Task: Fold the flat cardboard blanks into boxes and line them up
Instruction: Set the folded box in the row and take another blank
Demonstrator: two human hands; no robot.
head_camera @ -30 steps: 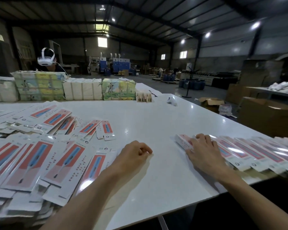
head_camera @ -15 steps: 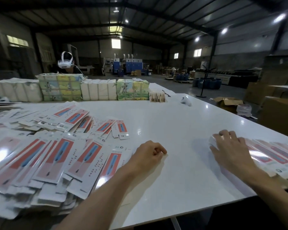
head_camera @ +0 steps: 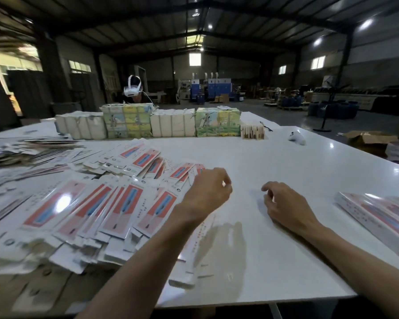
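Both hands hover low over the white worktop (head_camera: 309, 162), apart from each other, with bare surface between them. The left hand (head_camera: 207, 192) has its fingers loosely curled and nothing shows in them; it sits at the right edge of the blanks (head_camera: 115, 203), over their outermost pieces. The right hand (head_camera: 283, 206) is also loosely curled, thumb and fingers parted, and holds nothing.

The blanks lie flat in a wide, overlapping heap across the left half of the worktop, with red-and-blue printed faces up and white tabs toward the near edge. One long blank (head_camera: 200, 249) lies apart from the heap, pale side up, partly under the left forearm and running to the near edge. At the right edge, well apart from the right hand, the boxes (head_camera: 378, 217) lie side by side in a slanting row that runs out of view.

Along the far edge stand tied bundles (head_camera: 173, 123), some plain white and some printed green and yellow. A small white controller (head_camera: 297, 137) lies to their right. Behind the bundles is a person wearing a white headset (head_camera: 132, 89).
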